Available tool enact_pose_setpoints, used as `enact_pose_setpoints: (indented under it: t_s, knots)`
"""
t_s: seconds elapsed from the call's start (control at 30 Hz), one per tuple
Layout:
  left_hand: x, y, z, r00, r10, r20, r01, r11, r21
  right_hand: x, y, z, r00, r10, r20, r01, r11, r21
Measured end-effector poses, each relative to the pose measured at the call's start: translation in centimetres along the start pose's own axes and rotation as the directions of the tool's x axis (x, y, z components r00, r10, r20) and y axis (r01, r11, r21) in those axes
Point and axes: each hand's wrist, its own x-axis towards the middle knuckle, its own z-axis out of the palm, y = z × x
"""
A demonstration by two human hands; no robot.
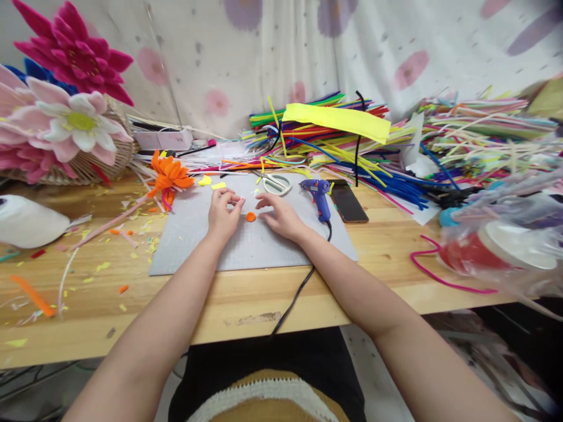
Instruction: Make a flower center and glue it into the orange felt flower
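Observation:
On the grey mat (189,249) lies a small orange disc (250,217), between my two hands. My left hand (225,214) is just left of it, thumb and fingertips drawn together in a pinch; whatever they hold, if anything, is too small to make out. To the disc's right, my right hand (281,215) has its thumb and fingers apart with nothing between them. Scissors with pale handles (277,184) rest behind the hands. A blue hot glue gun (319,196) lies to the right on the mat, its black cord running off the front table edge.
An orange pipe-cleaner flower (169,176) lies at the mat's back left. Bundles of coloured pipe cleaners (343,135) line the back, under a yellow strip (336,121). A phone (349,202) lies beside the glue gun. Scraps litter the left; a flower basket (116,140) stands there.

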Motion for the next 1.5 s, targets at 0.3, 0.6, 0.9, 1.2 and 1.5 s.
enact_pose_setpoints:
  t_s: [0.3, 0.6, 0.9, 1.2, 1.5]
  knots:
    - [0.3, -0.1, 0.0, 0.997, -0.011, -0.08, 0.01, 1.0, -0.021, 0.3, 0.1, 1.3, 0.977, 0.212, 0.02, -0.212, 0.967, 0.138]
    - [0.0, -0.2, 0.4, 0.998, -0.009, 0.06, 0.012, 0.998, -0.056, 0.5, 0.1, 0.6, 0.979, 0.191, -0.075, -0.202, 0.961, -0.19]
    - [-0.1, 0.0, 0.4, 0.985, -0.017, 0.172, 0.042, 0.989, -0.141, 0.9, 1.9, 0.7, 0.885, 0.452, -0.112, -0.395, 0.856, 0.333]
    - [-0.4, 1.1, 0.1, 0.916, 0.213, 0.34, -0.274, 0.951, 0.144, 0.5, 0.3, 0.8, 0.953, 0.276, -0.127, -0.22, 0.915, 0.339]
    - [-0.6, 1.5, 0.3, 0.912, 0.236, 0.334, -0.332, 0.905, 0.267, 0.5, 0.2, 1.2, 0.974, 0.216, -0.07, -0.174, 0.908, 0.381]
